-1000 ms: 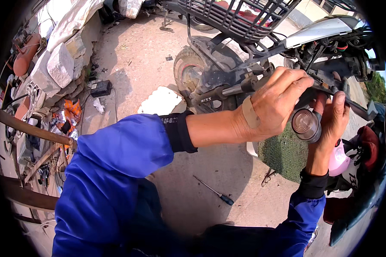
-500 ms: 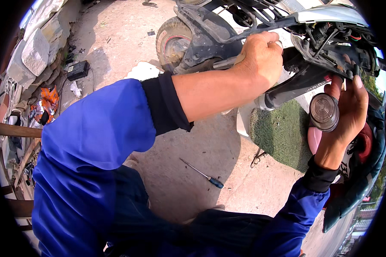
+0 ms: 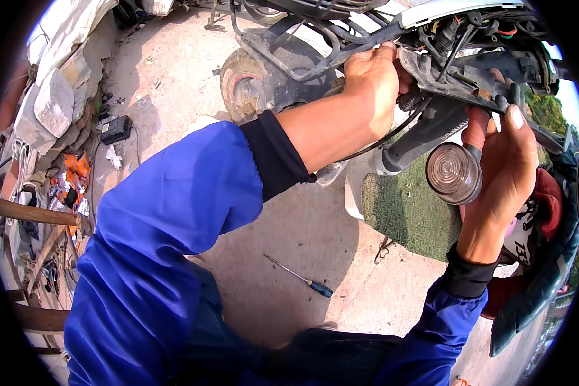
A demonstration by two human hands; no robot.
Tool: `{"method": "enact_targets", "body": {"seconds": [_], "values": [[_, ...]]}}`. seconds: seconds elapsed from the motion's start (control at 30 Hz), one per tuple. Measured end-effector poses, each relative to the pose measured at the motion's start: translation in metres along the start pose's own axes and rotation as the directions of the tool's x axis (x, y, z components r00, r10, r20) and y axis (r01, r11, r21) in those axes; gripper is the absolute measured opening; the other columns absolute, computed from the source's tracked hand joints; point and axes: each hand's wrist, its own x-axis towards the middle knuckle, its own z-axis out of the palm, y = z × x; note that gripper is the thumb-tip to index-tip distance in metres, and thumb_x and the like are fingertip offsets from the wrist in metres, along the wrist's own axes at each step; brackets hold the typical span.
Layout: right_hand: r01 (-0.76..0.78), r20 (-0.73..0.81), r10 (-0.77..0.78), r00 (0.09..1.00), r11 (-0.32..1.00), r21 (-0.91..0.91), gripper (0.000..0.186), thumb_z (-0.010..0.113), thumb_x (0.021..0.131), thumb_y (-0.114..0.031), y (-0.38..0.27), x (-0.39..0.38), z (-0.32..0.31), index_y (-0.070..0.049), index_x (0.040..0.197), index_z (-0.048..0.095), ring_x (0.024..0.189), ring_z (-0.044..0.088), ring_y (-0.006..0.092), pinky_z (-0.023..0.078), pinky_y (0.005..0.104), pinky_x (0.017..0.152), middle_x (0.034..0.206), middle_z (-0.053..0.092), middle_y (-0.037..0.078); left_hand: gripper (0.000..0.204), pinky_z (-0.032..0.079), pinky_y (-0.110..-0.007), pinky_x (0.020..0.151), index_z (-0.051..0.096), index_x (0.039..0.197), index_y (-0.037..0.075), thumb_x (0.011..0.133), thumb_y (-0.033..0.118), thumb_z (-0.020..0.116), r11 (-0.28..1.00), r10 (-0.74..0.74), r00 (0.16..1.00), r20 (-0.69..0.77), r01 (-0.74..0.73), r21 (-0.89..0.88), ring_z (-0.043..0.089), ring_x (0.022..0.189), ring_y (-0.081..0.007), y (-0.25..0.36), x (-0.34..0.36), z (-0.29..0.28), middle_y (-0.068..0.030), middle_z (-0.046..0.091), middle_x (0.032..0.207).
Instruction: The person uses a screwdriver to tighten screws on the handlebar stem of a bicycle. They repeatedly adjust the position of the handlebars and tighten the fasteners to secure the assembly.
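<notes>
One round lamp (image 3: 453, 172) is in front of the palm of the right hand (image 3: 505, 161), just under a black part (image 3: 444, 80) of the bike (image 3: 296, 71). Its ringed face looks outward, and I cannot tell if its short stem (image 3: 474, 152) is stuck to the black part or kept there by the hand. The right thumb is up at the part's edge while the fingers go behind it, one tip peeking over, so they seem to pinch the part to stop it dropping. At the other end is the left hand (image 3: 372, 83). Its fingers are bent and close together, but the tips are hidden, so I cannot tell what they pinch. Maybe one hand goes at each end so the part does not swing. Wires (image 3: 507, 31) show above. A screwdriver (image 3: 315, 287) lies on the ground (image 3: 392, 302) below, I guess to be easy to grab. Far to the left, a black box (image 3: 116, 129) sits near big stones (image 3: 53, 103), perhaps to be out of the way.
</notes>
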Motion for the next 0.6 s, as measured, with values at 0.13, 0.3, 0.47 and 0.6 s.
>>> {"method": "enact_targets", "body": {"seconds": [0.13, 0.3, 0.47, 0.6], "values": [[0.007, -0.042, -0.008, 0.999, 1.000, -0.013, 0.066, 0.065, 0.100, -0.036, -0.004, -0.006, 0.015, 0.008, 0.148, 0.055, 0.099, 0.071, 0.0158, 0.053, 0.0225, 0.075, 0.123, 0.072, 0.015, 0.026, 0.045, -0.030, 0.059, 0.067, 0.106, 0.006, 0.115, 0.023, 0.051, 1.000, -0.029, 0.999, -0.026, 0.030, 0.006, 0.057, 0.068, -0.0125, -0.002, 0.007, 0.002, -0.0032, 0.067, 0.086], [0.003, -0.025, -0.005, 1.000, 0.996, -0.088, 0.068, 0.065, 0.099, -0.039, -0.004, -0.006, 0.004, 0.006, 0.149, 0.055, 0.099, 0.071, 0.0151, 0.051, 0.0222, 0.068, 0.124, 0.072, 0.015, 0.024, 0.040, -0.031, 0.054, 0.068, 0.096, 0.008, 0.109, 0.025, 0.058, 0.999, -0.051, 0.994, -0.096, 0.052, 0.013, 0.053, 0.059, -0.0119, -0.003, 0.010, 0.007, -0.0014, 0.065, 0.077], [0.014, -0.055, -0.020, 0.998, 0.995, -0.094, 0.070, 0.064, 0.099, -0.040, -0.002, -0.005, 0.007, 0.006, 0.150, 0.053, 0.101, 0.070, 0.0156, 0.053, 0.0232, 0.067, 0.126, 0.071, 0.015, 0.031, 0.035, -0.030, 0.053, 0.068, 0.089, 0.008, 0.108, 0.029, 0.054, 0.996, -0.087, 0.987, -0.138, 0.090, 0.016, 0.050, 0.059, -0.0113, 0.003, 0.003, 0.011, -0.0015, 0.063, 0.074], [0.002, -0.040, -0.007, 0.999, 0.992, -0.123, 0.075, 0.068, 0.095, -0.042, -0.005, -0.008, 0.008, 0.008, 0.150, 0.053, 0.075, 0.060, 0.0104, 0.043, 0.0231, 0.061, 0.115, 0.072, 0.012, 0.032, 0.037, -0.031, 0.053, 0.068, 0.088, 0.008, 0.108, 0.025, 0.050, 0.995, -0.092, 0.987, -0.134, 0.096, 0.022, 0.052, 0.060, -0.0134, 0.005, -0.001, 0.012, -0.0037, 0.061, 0.072]]}}
